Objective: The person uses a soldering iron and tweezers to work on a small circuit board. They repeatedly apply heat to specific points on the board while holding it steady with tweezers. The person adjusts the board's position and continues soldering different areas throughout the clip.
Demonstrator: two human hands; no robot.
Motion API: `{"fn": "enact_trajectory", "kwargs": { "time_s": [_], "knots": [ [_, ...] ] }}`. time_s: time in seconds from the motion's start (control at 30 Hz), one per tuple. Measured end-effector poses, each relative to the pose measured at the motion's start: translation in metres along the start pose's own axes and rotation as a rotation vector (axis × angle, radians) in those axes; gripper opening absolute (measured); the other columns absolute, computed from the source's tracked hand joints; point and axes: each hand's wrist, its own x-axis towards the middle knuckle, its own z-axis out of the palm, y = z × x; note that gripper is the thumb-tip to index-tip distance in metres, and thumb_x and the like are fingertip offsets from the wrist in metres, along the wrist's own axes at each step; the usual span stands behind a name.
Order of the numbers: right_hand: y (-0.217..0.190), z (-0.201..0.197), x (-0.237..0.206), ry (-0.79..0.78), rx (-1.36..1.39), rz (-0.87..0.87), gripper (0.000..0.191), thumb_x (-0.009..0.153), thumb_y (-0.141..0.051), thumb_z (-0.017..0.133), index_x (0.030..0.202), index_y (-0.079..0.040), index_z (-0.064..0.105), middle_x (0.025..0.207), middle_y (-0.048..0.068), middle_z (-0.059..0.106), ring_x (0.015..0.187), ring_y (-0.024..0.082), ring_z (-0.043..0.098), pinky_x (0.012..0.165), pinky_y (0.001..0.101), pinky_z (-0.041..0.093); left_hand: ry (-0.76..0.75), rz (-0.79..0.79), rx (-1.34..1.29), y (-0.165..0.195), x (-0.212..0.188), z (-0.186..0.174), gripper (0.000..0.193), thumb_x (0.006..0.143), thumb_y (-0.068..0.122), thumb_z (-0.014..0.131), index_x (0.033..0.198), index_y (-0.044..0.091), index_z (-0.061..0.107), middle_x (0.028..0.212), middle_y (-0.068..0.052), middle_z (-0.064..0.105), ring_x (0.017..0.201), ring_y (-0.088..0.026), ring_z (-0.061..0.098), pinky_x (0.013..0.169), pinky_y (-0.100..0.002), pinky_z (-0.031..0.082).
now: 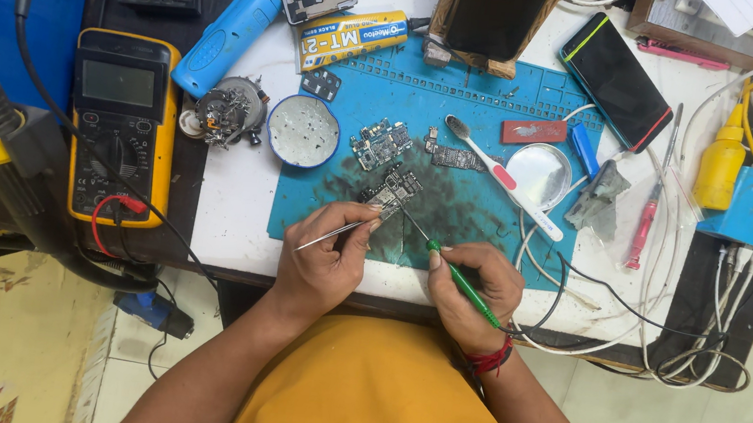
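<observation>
left hand [322,262] fingers pinched on tweezers [332,235], right hand [474,284] gripping green soldering iron [461,283], both tips at circuit board [392,191] mid-frame on blue mat [464,108]

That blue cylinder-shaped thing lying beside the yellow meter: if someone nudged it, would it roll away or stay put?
The blue cylinder lies on its side and looks round, so a sideways nudge would probably roll it. It likely wouldn't go far: the yellow meter and a yellow tube lie close on either side. Its smooth plastic-looking shell may be a little slippery.
</observation>
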Motion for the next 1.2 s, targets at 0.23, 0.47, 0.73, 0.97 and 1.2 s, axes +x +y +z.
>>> {"fn": "enact_trajectory", "kwargs": {
  "time_s": [0.23,0.47,0.73,0.97,1.2],
  "knots": [
    [0.0000,0.0008,-0.0014,0.019,-0.016,0.057,0.012,0.085,0.001,0.077,0.092,-0.001,0.068,0.086,0.009,0.073,0.074,0.014,0.069,0.067,0.0252,0.052,-0.004,-0.005,-0.002,0.0002,-0.0001,0.0006,0.013,0.096,0.002,0.072,0.107,0.003,0.065,0.102,-0.013,0.076,0.081,-0.023,0.078,0.067,-0.031,0.061],
    [0.0010,0.0002,-0.0011,0.015,-0.019,0.010,0.012,0.085,0.002,0.077,0.091,-0.002,0.067,0.087,0.009,0.073,0.076,0.015,0.069,0.069,0.0256,0.052,-0.005,-0.012,-0.008,-0.0001,-0.0001,0.0007,0.013,0.096,0.001,0.072,0.107,0.003,0.065,0.102,-0.013,0.077,0.082,-0.023,0.078,0.067,-0.030,0.061],
    [-0.0005,-0.0012,0.0001,-0.011,-0.004,-0.016,0.012,0.085,0.002,0.077,0.091,-0.001,0.067,0.087,0.009,0.073,0.078,0.016,0.070,0.071,0.0265,0.053,0.003,0.006,-0.003,0.0007,-0.0002,0.0004,0.013,0.096,0.001,0.072,0.107,0.003,0.065,0.102,-0.013,0.076,0.087,-0.025,0.078,0.070,-0.031,0.061],
    [-0.0027,-0.0009,0.0005,-0.008,-0.012,-0.008,0.011,0.086,0.002,0.077,0.091,-0.001,0.068,0.087,0.010,0.073,0.078,0.015,0.070,0.070,0.0258,0.053,0.004,-0.005,-0.003,0.0017,0.0003,0.0007,0.013,0.095,0.001,0.072,0.106,0.003,0.066,0.100,-0.012,0.076,0.080,-0.022,0.077,0.066,-0.031,0.060],
    [-0.0003,0.0009,-0.0008,0.011,0.002,-0.005,0.011,0.086,0.002,0.077,0.091,-0.001,0.067,0.087,0.009,0.073,0.077,0.014,0.070,0.069,0.0249,0.052,-0.004,-0.018,-0.011,0.0020,0.0005,-0.0002,0.013,0.095,0.000,0.071,0.106,0.003,0.066,0.100,-0.012,0.076,0.078,-0.022,0.077,0.066,-0.030,0.060]
  ]
}}
